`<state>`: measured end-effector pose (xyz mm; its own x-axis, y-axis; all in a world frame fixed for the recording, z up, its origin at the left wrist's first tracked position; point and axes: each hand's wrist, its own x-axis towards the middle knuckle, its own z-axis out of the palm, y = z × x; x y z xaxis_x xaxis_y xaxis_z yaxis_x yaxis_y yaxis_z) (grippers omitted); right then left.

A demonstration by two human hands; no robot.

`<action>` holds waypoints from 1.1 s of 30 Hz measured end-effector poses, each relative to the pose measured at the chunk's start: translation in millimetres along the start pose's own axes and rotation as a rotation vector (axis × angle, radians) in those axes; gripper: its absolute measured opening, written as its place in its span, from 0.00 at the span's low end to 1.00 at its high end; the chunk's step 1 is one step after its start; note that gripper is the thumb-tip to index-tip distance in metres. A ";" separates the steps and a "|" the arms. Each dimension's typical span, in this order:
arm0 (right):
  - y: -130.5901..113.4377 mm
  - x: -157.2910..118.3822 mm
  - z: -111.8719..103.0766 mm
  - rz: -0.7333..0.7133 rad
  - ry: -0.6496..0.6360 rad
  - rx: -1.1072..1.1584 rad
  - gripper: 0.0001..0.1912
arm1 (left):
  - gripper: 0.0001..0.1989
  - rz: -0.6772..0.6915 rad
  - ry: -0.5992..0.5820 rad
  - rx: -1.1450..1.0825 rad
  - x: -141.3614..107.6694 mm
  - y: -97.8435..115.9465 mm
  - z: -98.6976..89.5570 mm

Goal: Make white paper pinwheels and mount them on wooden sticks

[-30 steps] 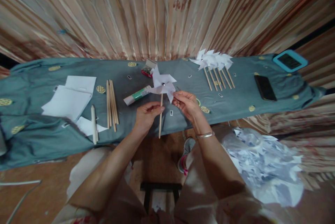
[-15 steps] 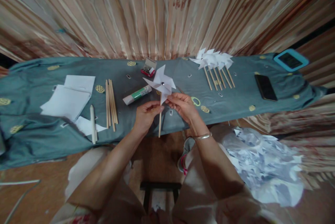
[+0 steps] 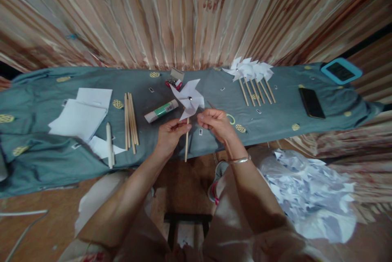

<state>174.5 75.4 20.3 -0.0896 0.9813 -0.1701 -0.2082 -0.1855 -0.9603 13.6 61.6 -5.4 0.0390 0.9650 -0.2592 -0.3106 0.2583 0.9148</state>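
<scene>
A white paper pinwheel (image 3: 195, 97) with a shiny pin at its centre stands on a thin wooden stick (image 3: 186, 147). My left hand (image 3: 171, 134) pinches that stick just below the paper blades. Right of the stick, my right hand (image 3: 216, 123) has its fingers curled together close to the lower blade, apart from the stick, and I see nothing in them. Behind the wheel is a small open box of pins (image 3: 176, 79). A glue stick with a green label (image 3: 161, 110) lies left of the pinwheel.
Several wooden sticks (image 3: 131, 123), a white pen-like cutter (image 3: 109, 145) and white paper sheets (image 3: 81, 119) lie left. Finished pinwheels (image 3: 249, 70) rest at the back right, near a phone (image 3: 311, 102) and a blue-framed device (image 3: 341, 70). Green-handled scissors (image 3: 230, 119) lie behind my right hand. A bag of paper scraps (image 3: 309, 192) stands below.
The pinwheel's blades have turned on the pin. My right hand has come off the lower blade and moved slightly right; my left hand keeps its hold.
</scene>
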 end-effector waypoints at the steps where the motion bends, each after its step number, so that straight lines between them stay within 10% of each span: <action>1: -2.0 0.0 -4.4 -0.025 0.010 0.029 0.23 | 0.22 -0.015 -0.006 -0.006 -0.1 0.1 -0.7; 9: -0.9 20.0 -31.6 -0.149 0.380 0.149 0.18 | 0.19 -0.146 -0.107 -0.011 -4.2 -0.9 -2.1; 33: -1.4 18.2 -17.3 0.014 0.242 0.126 0.20 | 0.20 -0.046 -0.059 0.064 -1.2 -1.5 -2.5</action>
<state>190.0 94.4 14.7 0.1386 0.9594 -0.2457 -0.3298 -0.1892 -0.9249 11.6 59.8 -7.3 0.1086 0.9526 -0.2841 -0.2459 0.3027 0.9208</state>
